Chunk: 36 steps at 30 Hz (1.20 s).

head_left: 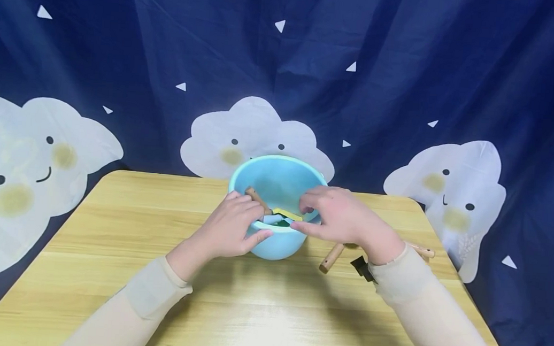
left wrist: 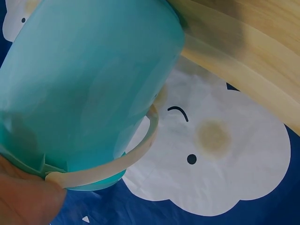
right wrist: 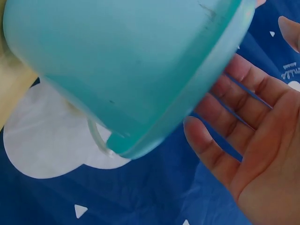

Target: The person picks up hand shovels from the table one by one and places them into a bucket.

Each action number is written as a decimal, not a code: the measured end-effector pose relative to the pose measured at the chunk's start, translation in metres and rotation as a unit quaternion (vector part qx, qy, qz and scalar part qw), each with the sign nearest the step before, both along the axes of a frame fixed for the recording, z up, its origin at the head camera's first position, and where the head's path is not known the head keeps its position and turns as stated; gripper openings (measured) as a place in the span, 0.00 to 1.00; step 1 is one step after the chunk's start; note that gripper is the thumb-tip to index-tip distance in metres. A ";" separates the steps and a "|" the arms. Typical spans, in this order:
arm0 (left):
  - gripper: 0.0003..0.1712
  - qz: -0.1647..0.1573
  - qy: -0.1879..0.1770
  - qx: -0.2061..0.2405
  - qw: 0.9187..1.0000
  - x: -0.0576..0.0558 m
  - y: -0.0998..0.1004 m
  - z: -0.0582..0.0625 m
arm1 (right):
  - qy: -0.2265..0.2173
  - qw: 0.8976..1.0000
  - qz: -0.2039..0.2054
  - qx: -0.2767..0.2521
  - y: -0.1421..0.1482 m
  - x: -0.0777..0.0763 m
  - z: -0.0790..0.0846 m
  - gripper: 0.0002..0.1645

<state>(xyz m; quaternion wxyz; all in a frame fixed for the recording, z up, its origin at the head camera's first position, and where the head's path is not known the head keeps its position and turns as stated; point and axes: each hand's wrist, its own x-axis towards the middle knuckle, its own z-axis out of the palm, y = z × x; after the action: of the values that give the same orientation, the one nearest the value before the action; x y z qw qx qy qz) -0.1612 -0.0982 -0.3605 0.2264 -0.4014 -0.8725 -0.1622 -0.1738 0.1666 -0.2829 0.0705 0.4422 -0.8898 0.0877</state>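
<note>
Bucket (head_left: 277, 245): pale blue, smooth, plastic-looking, round-rimmed; mid-table, toward far edge. Curved whitish handle (left wrist: 108, 171) on its side. Inside: round wooden grip (head_left: 258, 199), yellow strip (head_left: 287, 214). Left hand (head_left: 232, 224) pinches near-left rim, thumb outside. Right hand (head_left: 341, 215) at right rim, fingers parted, slightly bent. Right of bucket: stubby wooden handle (head_left: 331, 258) on wood-grain table (head_left: 123, 226).

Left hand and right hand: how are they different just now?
The left hand grips the bucket at its edge, while the right hand reaches over the bucket's mouth, with no held thing showing. The left hand's thumb lies outside the bucket; the right hand's fingers bend loosely, with gaps between them. Both are bare, at the bucket, below pale sleeves.
</note>
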 end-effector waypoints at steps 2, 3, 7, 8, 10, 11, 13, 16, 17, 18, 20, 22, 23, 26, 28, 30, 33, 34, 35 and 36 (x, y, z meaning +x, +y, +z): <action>0.21 -0.001 -0.001 0.000 1.000 0.000 0.000 0.000 | 0.005 1.000 -0.006 -0.003 0.003 0.000 0.002 0.20; 0.22 -0.001 -0.002 0.000 1.000 0.000 0.000 0.000 | 0.006 1.000 -0.007 -0.006 0.005 0.000 0.002 0.20; 0.25 -0.002 -0.002 0.002 1.000 -0.001 -0.001 -0.001 | 0.013 1.000 -0.013 -0.011 0.013 -0.001 0.001 0.19; 0.25 -0.003 -0.002 0.003 1.000 -0.001 -0.001 -0.001 | 0.014 1.000 -0.014 -0.013 0.015 -0.001 0.001 0.19; 0.26 -0.003 -0.002 0.003 1.000 -0.002 -0.001 -0.002 | 0.014 1.000 -0.019 -0.015 0.018 -0.001 0.001 0.18; 0.26 -0.003 -0.002 0.003 1.000 -0.002 -0.001 -0.002 | 0.013 1.000 -0.023 -0.016 0.020 -0.001 0.000 0.17; 0.26 -0.002 -0.003 0.002 1.000 -0.002 -0.001 -0.002 | 0.010 0.999 -0.032 -0.016 0.024 0.000 -0.001 0.17; 0.24 0.001 -0.005 -0.001 1.000 -0.002 -0.001 -0.001 | 0.004 0.999 -0.047 -0.015 0.031 0.000 -0.002 0.16; 0.23 0.001 -0.006 -0.002 1.000 -0.002 -0.001 -0.001 | 0.003 0.999 -0.051 -0.015 0.033 0.000 -0.003 0.15; 0.23 0.001 -0.007 -0.002 1.000 -0.002 -0.001 -0.001 | 0.001 0.998 -0.055 -0.014 0.035 -0.001 -0.004 0.15; 0.22 0.001 -0.007 -0.002 1.000 -0.002 -0.001 -0.001 | -0.002 0.998 -0.062 -0.014 0.040 -0.001 -0.007 0.14; 0.22 0.000 -0.008 -0.001 1.000 -0.003 -0.001 -0.001 | -0.003 0.998 -0.066 -0.015 0.045 -0.002 -0.011 0.13; 0.22 0.000 -0.008 -0.001 1.000 -0.003 -0.001 -0.001 | -0.004 0.998 -0.068 -0.014 0.047 -0.002 -0.012 0.13; 0.21 0.000 -0.009 -0.003 1.000 -0.003 -0.001 -0.002 | -0.011 0.997 -0.073 -0.008 0.054 -0.003 -0.020 0.13; 0.21 0.001 -0.010 -0.004 1.000 -0.003 -0.001 -0.001 | -0.017 0.997 -0.078 0.002 0.057 -0.003 -0.026 0.12; 0.21 0.000 -0.012 -0.004 1.000 -0.003 -0.001 -0.001 | -0.029 0.996 -0.085 0.015 0.060 -0.004 -0.033 0.11; 0.21 -0.002 -0.012 -0.002 1.000 -0.002 -0.001 -0.001 | -0.049 0.994 -0.096 0.030 0.063 -0.005 -0.042 0.10; 0.21 -0.002 -0.011 -0.001 1.000 -0.002 -0.001 -0.001 | -0.055 0.993 -0.099 0.033 0.064 -0.006 -0.044 0.10; 0.22 -0.003 -0.011 -0.001 1.000 -0.002 -0.001 -0.001 | -0.060 0.993 -0.100 0.034 0.065 -0.006 -0.047 0.09; 0.22 -0.003 -0.010 -0.001 1.000 -0.002 -0.001 -0.001 | -0.065 0.992 -0.102 0.036 0.066 -0.006 -0.049 0.09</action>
<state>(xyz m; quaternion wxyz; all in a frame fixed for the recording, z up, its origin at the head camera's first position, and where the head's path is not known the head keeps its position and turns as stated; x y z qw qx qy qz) -0.1633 -0.0991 -0.3612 0.2165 -0.4026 -0.8738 -0.1658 -0.1801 0.2324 -0.3322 0.0052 0.3450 -0.9354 0.0770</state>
